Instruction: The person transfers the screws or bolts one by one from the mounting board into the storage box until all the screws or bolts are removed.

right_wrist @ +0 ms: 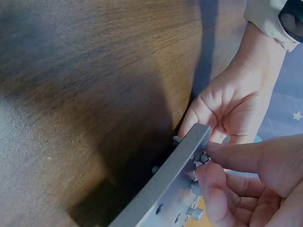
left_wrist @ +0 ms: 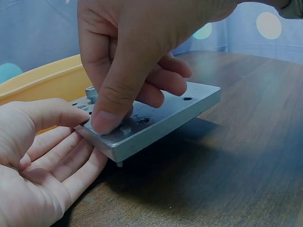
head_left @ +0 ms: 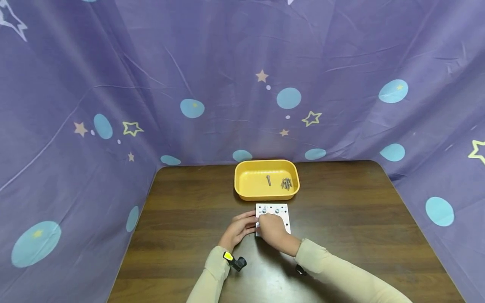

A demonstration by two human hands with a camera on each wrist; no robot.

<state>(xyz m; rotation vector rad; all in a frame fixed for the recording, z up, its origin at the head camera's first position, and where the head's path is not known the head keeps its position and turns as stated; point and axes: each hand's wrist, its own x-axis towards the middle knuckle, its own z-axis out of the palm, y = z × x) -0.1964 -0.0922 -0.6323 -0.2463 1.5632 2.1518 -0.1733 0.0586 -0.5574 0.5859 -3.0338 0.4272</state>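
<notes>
A flat metal plate with holes [head_left: 285,219] is held up at a tilt above the table. My left hand [head_left: 236,230] grips its left edge, thumb above and fingers beneath, as the left wrist view shows. Over the near-left corner, my right hand [head_left: 273,230] pinches the head of a small bolt [right_wrist: 203,158] between thumb and index finger. Two bolts, a left one [head_left: 264,210] and a right one [head_left: 277,211], stand in the plate's far side. Below the plate a threaded bolt end [left_wrist: 119,164] pokes out. My right hand hides much of the plate in the head view.
Behind the plate stands a yellow tray [head_left: 265,198]. Inside it lie a single bolt [head_left: 268,180] and a small pile of bolts [head_left: 286,184] at the right. The brown wooden table [head_left: 341,219] meets a purple curtain [head_left: 227,75] at the back and sides.
</notes>
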